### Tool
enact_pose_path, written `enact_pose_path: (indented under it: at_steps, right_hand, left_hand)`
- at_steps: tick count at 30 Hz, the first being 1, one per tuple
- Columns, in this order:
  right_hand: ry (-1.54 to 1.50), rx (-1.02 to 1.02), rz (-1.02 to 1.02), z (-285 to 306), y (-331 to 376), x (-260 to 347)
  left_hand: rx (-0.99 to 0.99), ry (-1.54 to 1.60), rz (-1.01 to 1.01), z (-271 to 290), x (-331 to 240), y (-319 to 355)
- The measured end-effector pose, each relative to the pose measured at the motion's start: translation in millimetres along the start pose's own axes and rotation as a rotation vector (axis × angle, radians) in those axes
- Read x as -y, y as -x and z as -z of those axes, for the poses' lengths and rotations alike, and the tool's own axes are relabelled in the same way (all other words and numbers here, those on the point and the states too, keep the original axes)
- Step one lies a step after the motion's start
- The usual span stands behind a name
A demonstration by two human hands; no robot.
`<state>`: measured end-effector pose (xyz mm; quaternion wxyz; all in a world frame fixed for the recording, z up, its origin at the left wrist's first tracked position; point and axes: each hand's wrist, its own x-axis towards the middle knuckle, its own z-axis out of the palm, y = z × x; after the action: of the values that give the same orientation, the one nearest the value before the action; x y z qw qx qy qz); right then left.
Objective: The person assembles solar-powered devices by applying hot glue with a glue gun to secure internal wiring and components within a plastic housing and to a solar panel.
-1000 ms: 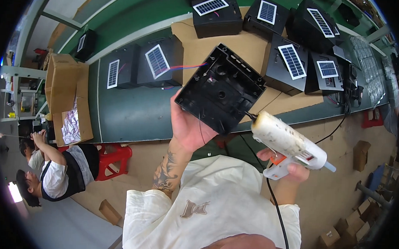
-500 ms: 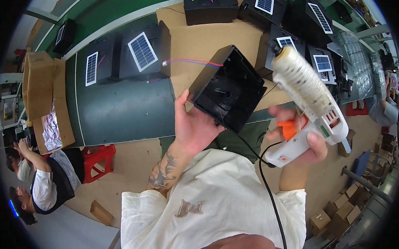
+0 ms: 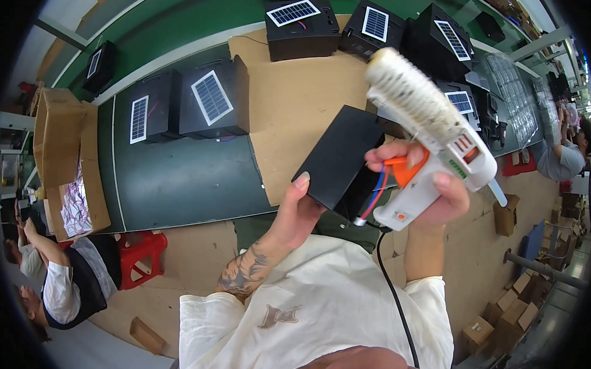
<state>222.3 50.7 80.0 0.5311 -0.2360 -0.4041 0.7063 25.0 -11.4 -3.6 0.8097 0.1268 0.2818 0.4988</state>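
Note:
My left hand point(image 3: 299, 214) grips a black plastic box housing point(image 3: 339, 159) by its lower edge, holding it up above the green bench with a flat side toward me. My right hand point(image 3: 432, 189) holds a white glue gun point(image 3: 434, 127) with an orange trigger; its barrel points up and to the left, just right of the housing. Red and blue wires point(image 3: 375, 190) hang from the housing between my two hands. The gun's black cord point(image 3: 395, 298) runs down over my white shirt.
Several black boxes with small solar panels point(image 3: 210, 97) stand on the green bench point(image 3: 172, 174) and on a sheet of cardboard point(image 3: 292, 100). An open carton point(image 3: 65, 157) is at the left end. A red stool point(image 3: 140, 257) and a seated person point(image 3: 64, 287) are at lower left.
The housing has been turned from its open side facing me to a flat side. The glue gun has risen and swung closer to the housing, barrel now pointing up-left.

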Motion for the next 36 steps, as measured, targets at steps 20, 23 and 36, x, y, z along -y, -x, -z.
enact_pose_path:
  at_steps: [20,23,36]
  right_hand:
    - [0.172,-0.282,0.101,19.5,20.7,35.1]
    - [0.172,0.018,-0.168,11.3,34.7,29.7]
    - [0.441,-0.060,-0.481,4.0,12.5,15.8]
  left_hand:
    - [-0.033,0.570,0.207,-1.0,-22.4,3.7]
    - [-0.036,0.569,0.177,-0.3,-24.8,2.8]
    - [-0.043,0.483,0.072,-2.7,-22.3,11.7]
